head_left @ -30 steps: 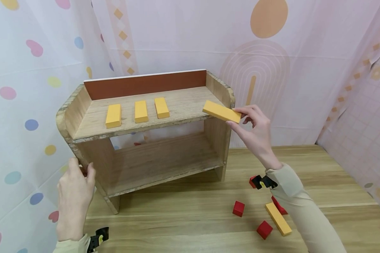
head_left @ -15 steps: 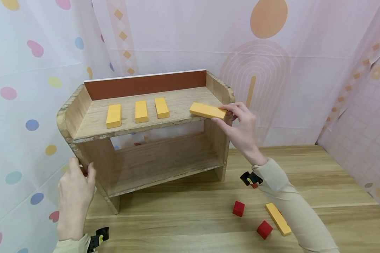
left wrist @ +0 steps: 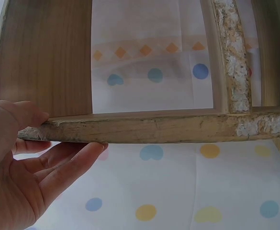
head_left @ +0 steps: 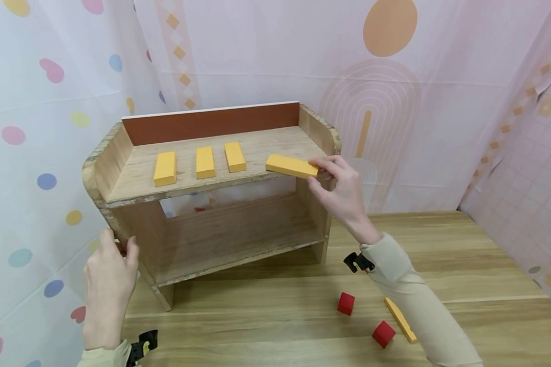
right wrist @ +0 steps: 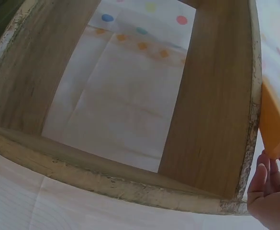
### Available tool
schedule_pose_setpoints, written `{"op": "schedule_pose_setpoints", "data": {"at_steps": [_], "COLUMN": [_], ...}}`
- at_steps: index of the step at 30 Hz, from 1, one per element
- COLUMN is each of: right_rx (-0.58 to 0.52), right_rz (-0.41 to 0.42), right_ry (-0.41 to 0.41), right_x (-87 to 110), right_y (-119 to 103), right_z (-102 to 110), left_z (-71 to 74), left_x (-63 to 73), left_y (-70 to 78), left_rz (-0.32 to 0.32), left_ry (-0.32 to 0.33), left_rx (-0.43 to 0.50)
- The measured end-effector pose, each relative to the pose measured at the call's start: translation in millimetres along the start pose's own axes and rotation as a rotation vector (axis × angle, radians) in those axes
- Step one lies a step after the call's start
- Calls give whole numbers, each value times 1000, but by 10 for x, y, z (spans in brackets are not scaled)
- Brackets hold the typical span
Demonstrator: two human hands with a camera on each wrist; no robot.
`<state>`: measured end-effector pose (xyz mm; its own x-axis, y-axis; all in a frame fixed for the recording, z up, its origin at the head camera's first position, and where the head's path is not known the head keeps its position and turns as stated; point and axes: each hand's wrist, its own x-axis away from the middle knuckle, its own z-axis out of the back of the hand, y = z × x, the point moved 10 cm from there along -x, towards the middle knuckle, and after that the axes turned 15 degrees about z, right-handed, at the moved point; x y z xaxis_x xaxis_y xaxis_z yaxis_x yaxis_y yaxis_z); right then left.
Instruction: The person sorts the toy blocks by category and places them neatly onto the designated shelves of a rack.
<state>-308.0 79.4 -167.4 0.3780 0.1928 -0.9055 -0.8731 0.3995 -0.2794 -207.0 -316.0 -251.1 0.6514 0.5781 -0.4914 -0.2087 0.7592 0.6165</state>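
A small wooden shelf [head_left: 239, 219] stands on the floor, with three yellow blocks [head_left: 204, 162] lying apart on its top board. My left hand [head_left: 109, 285] holds the front edge of its left side panel [left wrist: 144, 128], thumb on the inner face and fingers on the outer one. With thumb and fingertips, my right hand [head_left: 342, 191] pinches the right end of another yellow block [head_left: 289, 165] at the top board's front edge, near the right side panel. The right wrist view shows this block [right wrist: 273, 120] beside the board's edge; whether it touches is unclear.
Two red cubes [head_left: 346, 303] [head_left: 383, 334] lie on the wood-patterned surface [head_left: 257, 326] at front right. Nearby, a yellow block [head_left: 400, 320] is partly covered by the right sleeve. A patterned curtain [head_left: 266, 51] hangs behind the shelf.
My right hand has moved left with the yellow block, bringing it from beyond the right panel to the top board's front edge. The left hand stays in place.
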Motion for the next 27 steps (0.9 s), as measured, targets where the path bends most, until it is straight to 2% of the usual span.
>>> {"op": "schedule_pose_setpoints", "data": {"at_steps": [8,11,16,19,22,25,27], "right_rx": [5,35,144,240,330,381,396], "right_rz": [52,84,167,265,417,564,633], "right_ry": [54,46,-13,-55,-75,-75,-71], "right_x": [-36,-73,-135,-138,-93,-18,24], "right_y": [-37,-77,-175,-260,-360,-429,-459], "right_z": [-31,-86,-215,-279,-322,-349,-357], "left_z": [-5,-4,-13,-12,-2,2,7], "left_x": [-2,-4,-4,-3,0,6,10], "left_y": [-11,-16,-29,-27,-13,-14,-9], "left_rz": [2,7,15,8,-1,0,1], "left_ry": [-6,-7,-10,-3,7,7,6], "left_rx": [-5,-10,-16,-12,-2,0,2]}}
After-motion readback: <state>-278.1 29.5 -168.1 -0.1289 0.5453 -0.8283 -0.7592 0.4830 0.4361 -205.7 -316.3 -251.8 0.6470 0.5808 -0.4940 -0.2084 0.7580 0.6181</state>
